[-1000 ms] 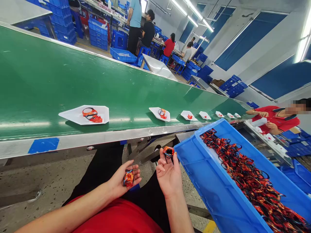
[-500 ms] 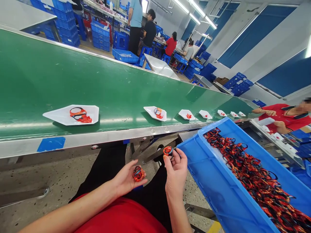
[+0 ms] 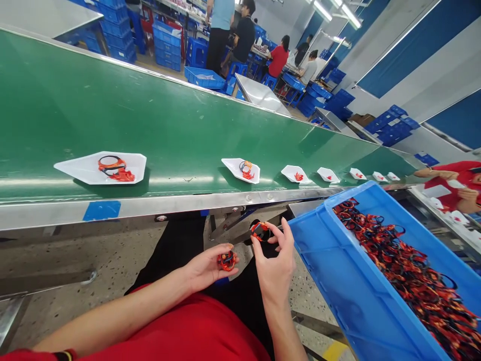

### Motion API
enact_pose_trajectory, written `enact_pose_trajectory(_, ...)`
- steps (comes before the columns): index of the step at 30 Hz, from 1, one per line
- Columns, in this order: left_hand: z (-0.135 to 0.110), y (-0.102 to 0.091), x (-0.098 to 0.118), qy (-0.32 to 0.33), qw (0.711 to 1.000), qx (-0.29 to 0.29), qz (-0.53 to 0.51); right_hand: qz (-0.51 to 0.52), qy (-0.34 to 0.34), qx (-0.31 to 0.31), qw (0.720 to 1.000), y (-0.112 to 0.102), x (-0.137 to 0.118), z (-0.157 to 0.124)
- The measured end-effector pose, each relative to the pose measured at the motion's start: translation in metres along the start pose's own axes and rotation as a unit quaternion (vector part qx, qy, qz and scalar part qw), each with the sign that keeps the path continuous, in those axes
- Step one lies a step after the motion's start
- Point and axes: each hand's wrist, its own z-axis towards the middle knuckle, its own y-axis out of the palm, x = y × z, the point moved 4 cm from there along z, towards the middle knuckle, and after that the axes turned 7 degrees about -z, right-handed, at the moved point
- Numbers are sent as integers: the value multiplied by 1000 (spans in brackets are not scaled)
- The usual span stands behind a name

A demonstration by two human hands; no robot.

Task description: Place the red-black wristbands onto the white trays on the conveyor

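Note:
My left hand [image 3: 206, 268] is turned palm up, its fingers curled round a small bunch of orange, red and black hair ties [image 3: 227, 260]. Just to the right and a little higher, my right hand [image 3: 277, 265] pinches a single orange-and-black hair tie [image 3: 258, 231] between thumb and fingers. The two hands are close but apart, above my lap. Beside my right hand stands a blue bin [image 3: 319, 265] with a heap of similar hair ties [image 3: 406, 271] in it.
Beyond my hands runs a green conveyor belt [image 3: 180, 130] with a metal edge [image 3: 195, 200]. White pointed trays [image 3: 80, 173] stand along it, holding red and orange pieces. A co-worker in red [image 3: 458, 185] sits at the far right; other people work in the background.
The view has shifted, so the bin and my hands appear farther right. My right fingers have changed their hold, and the pinched hair tie is turned differently. The left hand still cups its bunch.

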Motion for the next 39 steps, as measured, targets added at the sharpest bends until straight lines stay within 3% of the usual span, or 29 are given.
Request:
enact_pose_trajectory(7, -2, 3, 3, 34, 999, -26, 10, -14, -37, -5, 999, 5, -1, 1)
enact_pose_trajectory(11, -1, 2, 4, 43, 999, -9, -8, 70, 13, -31, 997, 10, 0, 15)
enact_pose_trajectory(15, -2, 2, 5, 34, 999, 3, -31, 138, 40, -46, 989, 19, 3, 57)
enact_pose_trajectory(21, -6, 3, 7, 23, 999, 2, -32, 74, 30, 50, 996, 43, 15, 151)
enact_pose_trajectory(24, -8, 3, 9, 31, 999, -10, -32, 51, 37, 71, 995, 49, 18, 170)
enact_pose_trajectory(26, -10, 5, 12, 50, 998, -33, -29, 46, 35, 57, 997, 47, 15, 159)
enact_pose_trajectory(28, -10, 8, 16, 63, 996, -64, -28, 65, 16, 7, 998, 41, 7, 131)
enact_pose_trajectory(32, -7, 11, 20, 67, 993, -90, -48, 138, -47, -215, 966, 29, -13, 48)
enact_pose_trajectory(34, -6, 13, 21, 76, 992, -89, -56, 140, -68, -290, 944, 26, -17, 12)
enact_pose_trajectory(36, -5, 15, 21, 87, 990, -93, -59, 119, -92, -313, 938, 27, -18, -12)
enact_pose_trajectory(39, -7, 17, 19, 96, 989, -96, -57, 85, -128, -298, 942, 34, -16, -28)
